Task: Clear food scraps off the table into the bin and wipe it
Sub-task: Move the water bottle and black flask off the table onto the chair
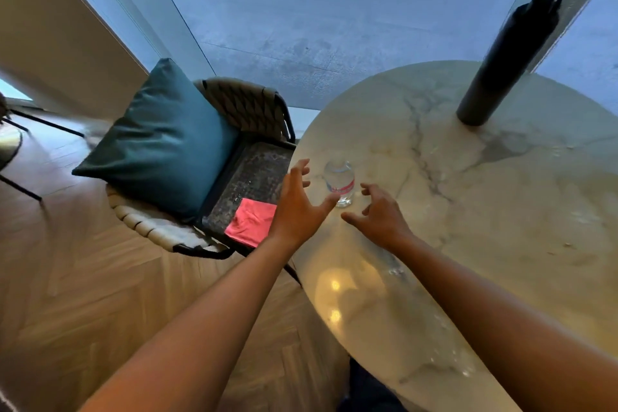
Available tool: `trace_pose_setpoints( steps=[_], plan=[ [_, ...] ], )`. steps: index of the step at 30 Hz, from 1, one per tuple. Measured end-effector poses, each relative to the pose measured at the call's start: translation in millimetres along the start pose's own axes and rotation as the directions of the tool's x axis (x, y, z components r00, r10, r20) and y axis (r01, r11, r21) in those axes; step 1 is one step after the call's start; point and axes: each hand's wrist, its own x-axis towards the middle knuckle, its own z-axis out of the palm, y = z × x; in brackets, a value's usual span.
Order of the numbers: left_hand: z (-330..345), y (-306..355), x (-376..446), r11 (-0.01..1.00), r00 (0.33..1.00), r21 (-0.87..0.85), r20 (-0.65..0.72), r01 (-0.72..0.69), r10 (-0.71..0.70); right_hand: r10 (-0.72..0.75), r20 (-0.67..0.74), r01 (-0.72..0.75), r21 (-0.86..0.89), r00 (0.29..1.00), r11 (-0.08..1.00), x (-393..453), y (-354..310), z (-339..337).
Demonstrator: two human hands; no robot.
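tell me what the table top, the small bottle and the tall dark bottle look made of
Table top: looks like polished marble or a marble-look slab, pale with grey veins and glossy reflections.
Small bottle: clear plastic, see-through with a red label.
Tall dark bottle: probably coated metal, matte and opaque.

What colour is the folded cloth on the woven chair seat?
Pink-red; the folded cloth lies on the dark seat of the woven chair, clearest in the head view.

Both your bare arms stretch forward, side by side. Your left hand (294,207) has its fingers spread and slightly curled, thumb pointing right, holding nothing. Your right hand (379,217) mirrors it, fingers loosely clawed, thumb pointing left, empty.
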Motion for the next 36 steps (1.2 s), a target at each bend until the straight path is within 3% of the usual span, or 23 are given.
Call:
trace_pose_setpoints(
  steps=[3,14,25,31,36],
  plan=[
    [11.3,-3.2,18.5,0.999,0.999,-0.035,0.047,0.02,-0.018,0.012,0.0,-0.012,0.055,1.0,0.998,18.9,-2.0,8.7],
    [-1.4,-22.1,57.6,0.99,0.982,-0.03,0.125,-0.139,0.142,-0.049,-0.054,0.053,0.079,0.997,0.995,47.6,-26.3,19.1],
    [-113.5,-86.8,147.4,0.958,0.95,-0.091,0.137,-0.272,0.282,-0.074,-0.137,0.082,0.052,0.988,0.995,121.8,-136.8,86.6],
    [-182.7,-142.2,198.8,0.967,0.956,-0.061,0.147,-0.249,0.255,-0.105,-0.152,0.115,0.055,0.983,0.992,168.6,-202.8,142.8],
    [-213.0,-188.6,233.6,0.984,0.969,0.003,0.176,-0.177,0.174,-0.045,-0.107,0.051,0.056,0.993,0.997,213.6,-223.9,194.4]
  ],
)
